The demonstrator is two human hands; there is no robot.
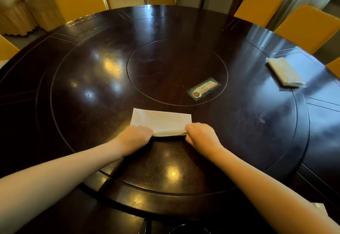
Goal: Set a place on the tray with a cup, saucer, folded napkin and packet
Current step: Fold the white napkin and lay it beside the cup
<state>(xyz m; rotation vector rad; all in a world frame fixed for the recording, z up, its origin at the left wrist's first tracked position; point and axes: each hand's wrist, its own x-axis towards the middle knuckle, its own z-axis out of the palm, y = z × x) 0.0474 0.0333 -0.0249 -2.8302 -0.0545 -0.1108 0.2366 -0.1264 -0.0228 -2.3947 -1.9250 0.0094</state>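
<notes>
Left grip (137, 135) and right grip (200, 135) pinching near corners of folded napkin (161, 121), cloth lying flat beyond both on table (239, 123)

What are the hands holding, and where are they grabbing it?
The white napkin, by its near edge: left hand at one corner, right hand at the other.

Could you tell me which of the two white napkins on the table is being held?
The napkin in front of the person: the left hand and right hand grip its near edge. The other napkin lies untouched at the far right.
</notes>
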